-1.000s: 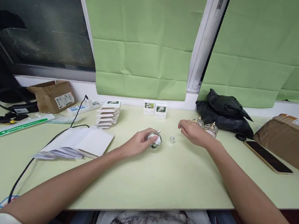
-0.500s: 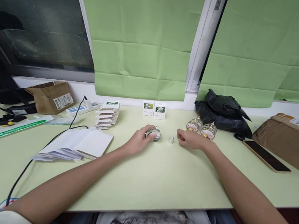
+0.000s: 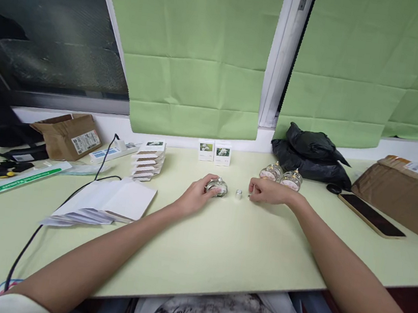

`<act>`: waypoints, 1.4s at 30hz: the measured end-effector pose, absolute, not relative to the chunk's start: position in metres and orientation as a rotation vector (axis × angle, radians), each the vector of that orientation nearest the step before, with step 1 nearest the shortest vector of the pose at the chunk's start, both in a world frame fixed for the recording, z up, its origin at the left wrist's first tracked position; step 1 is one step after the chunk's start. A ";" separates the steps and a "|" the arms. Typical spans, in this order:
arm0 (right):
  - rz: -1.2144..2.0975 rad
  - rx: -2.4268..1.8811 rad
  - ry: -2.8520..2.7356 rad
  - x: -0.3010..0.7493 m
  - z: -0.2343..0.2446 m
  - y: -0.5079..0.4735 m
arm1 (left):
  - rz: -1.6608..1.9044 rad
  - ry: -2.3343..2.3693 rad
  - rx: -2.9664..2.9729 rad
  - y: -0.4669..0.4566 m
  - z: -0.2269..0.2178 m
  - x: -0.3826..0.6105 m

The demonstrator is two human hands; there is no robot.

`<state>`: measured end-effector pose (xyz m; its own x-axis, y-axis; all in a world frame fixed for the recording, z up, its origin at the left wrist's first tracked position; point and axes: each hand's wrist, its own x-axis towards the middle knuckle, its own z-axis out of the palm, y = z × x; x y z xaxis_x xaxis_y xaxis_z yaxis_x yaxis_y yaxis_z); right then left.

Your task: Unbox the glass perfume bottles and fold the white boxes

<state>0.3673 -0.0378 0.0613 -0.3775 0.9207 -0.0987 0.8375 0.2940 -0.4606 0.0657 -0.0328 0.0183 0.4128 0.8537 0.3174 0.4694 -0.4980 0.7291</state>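
left hand (image 3: pixel 196 196) clasps the glass bottle (image 3: pixel 217 187) left of the small cap (image 3: pixel 239 194), right hand (image 3: pixel 267 191) loosely curled, empty, just right of it.

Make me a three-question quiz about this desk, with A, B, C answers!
1. Where is the small silver cap?
A. between the two hands
B. on the brown cardboard box
C. by the black cable

2. How many round glass bottles stand by the black plastic bag?
A. one
B. two
C. four

3. What is the left hand doing?
A. lying flat and empty
B. lifting a phone
C. gripping a small round glass bottle on the pale green desk

Answers: 1 A, the cap sits between the left hand and the right hand. 2 B, a pair stands there. 3 C, the fingers wrap around it.
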 end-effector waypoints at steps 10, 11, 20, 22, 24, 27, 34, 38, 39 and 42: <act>0.285 -1.055 -2.166 0.303 0.047 -0.039 | 1.059 0.973 2.088 -0.025 0.011 0.074; 0.296 -1.069 -2.175 0.300 0.046 -0.037 | 1.060 0.967 2.080 -0.024 0.010 0.074; 0.087 -1.344 -2.165 0.325 0.048 -0.017 | 1.112 1.030 2.122 -0.024 0.005 0.069; 0.070 -1.433 -2.166 0.340 0.053 -0.016 | 1.097 1.046 2.149 -0.025 0.005 0.066; 0.041 -1.523 -2.164 0.355 0.059 -0.017 | 1.087 1.051 2.172 -0.026 0.006 0.064; 0.022 -1.653 -2.153 0.376 0.068 -0.018 | 1.071 1.055 2.196 -0.029 0.006 0.063; -0.075 -1.828 -2.159 0.401 0.073 -0.017 | 1.020 1.050 2.232 -0.032 0.008 0.062; -0.121 -1.863 -2.152 0.406 0.072 -0.016 | 1.010 1.030 2.271 -0.033 0.009 0.061; -0.122 -1.862 -2.150 0.407 0.071 -0.016 | 1.011 1.025 2.287 -0.034 0.009 0.060; -0.104 -1.858 -2.150 0.408 0.071 -0.017 | 1.007 1.025 2.336 -0.035 0.010 0.059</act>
